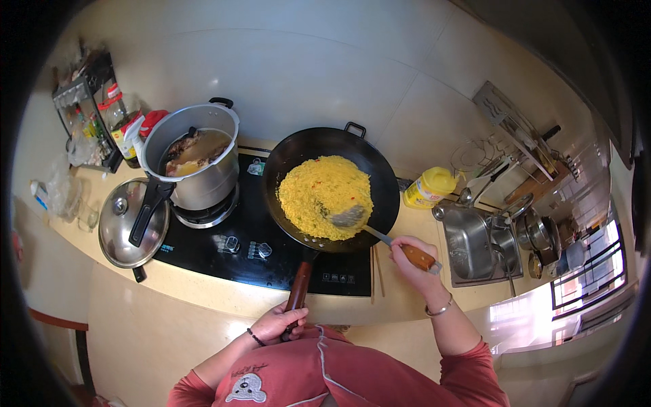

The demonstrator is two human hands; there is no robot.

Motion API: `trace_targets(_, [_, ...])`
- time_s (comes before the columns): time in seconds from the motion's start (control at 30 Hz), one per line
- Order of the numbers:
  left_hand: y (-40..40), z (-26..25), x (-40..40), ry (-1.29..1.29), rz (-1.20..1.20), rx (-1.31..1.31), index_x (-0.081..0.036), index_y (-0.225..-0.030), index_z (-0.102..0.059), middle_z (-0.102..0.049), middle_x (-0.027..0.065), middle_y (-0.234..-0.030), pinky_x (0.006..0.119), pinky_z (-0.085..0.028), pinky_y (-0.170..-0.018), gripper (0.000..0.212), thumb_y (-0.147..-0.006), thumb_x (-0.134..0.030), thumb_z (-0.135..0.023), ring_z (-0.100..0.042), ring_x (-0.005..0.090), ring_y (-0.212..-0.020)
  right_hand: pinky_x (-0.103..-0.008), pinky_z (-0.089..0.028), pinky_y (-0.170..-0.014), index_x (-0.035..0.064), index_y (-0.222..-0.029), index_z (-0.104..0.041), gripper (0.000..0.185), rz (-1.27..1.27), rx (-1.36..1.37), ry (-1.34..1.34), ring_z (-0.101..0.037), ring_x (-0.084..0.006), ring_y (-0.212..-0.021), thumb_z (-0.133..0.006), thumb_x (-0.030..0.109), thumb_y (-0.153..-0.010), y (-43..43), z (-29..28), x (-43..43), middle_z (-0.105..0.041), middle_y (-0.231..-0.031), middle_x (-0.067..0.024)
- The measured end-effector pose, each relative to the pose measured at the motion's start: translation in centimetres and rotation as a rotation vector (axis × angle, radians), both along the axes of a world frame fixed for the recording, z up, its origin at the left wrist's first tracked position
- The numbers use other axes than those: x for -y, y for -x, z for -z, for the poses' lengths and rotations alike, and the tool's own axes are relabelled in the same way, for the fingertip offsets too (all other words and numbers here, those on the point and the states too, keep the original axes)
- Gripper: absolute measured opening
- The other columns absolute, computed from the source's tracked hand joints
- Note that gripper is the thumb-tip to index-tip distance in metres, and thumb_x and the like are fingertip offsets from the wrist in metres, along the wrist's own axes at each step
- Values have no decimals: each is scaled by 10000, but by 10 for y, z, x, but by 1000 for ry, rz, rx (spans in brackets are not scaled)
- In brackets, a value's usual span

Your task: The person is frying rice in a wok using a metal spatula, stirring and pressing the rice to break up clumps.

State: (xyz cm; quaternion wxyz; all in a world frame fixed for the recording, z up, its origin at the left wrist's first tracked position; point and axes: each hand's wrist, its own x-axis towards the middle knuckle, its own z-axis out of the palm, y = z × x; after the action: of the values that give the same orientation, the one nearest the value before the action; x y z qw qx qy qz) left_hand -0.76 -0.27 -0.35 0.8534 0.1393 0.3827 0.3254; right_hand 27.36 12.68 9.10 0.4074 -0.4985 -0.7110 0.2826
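My left hand [281, 321] grips the brown wooden handle [300, 285] of a black wok [384, 203] on the right side of the stove. In my right hand [413, 262] is a metal spatula [379, 234] with a wooden grip, held from the right. Its blade rests in yellow fried rice [325, 188], partly sunk in the grains. Small red and green bits show among the rice. The rice forms a broad heap across the middle of the wok.
An uncovered pressure cooker [203, 188] with meat in broth stands on the left burner of the black gas stove [213, 259]. A metal lid [133, 224] lies left of it. Chopsticks [377, 274], a yellow container [431, 188] and a steel sink [468, 244] are to the right.
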Motion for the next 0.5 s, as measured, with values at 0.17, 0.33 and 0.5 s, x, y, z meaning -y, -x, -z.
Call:
trace_targets(0.17, [-2,1,-1,9,3,11,-123,-920,-490,-507,-20,-737,217,-353,-482,141,-917,-210,-601,-469,79,-568,-237,-499,-596,13,-908,-655,87,123,-118,2,-620,-98,-640,-638,66,-842,0,35,-39,-655,-736,-46])
trace_targets(0.33, [0,0,-1,21,-8,-16,-126,-926,-489,-506,-17,-737,218,-348,-477,137,-917,-206,-601,-466,78,-566,-240,-533,-588,25,-942,-651,121,162,-519,364,-633,-128,-648,-633,117,-865,32,27,-54,-655,-800,-96])
trace_targets(0.5, [1,3,-2,14,-2,14,-128,-932,-490,-506,-18,-736,216,-345,-475,138,-917,-208,-602,-467,77,-565,-249,-527,-553,9,-904,-633,103,110,-173,388,-632,-135,-601,-611,105,-876,19,-78,-40,-650,-729,-90])
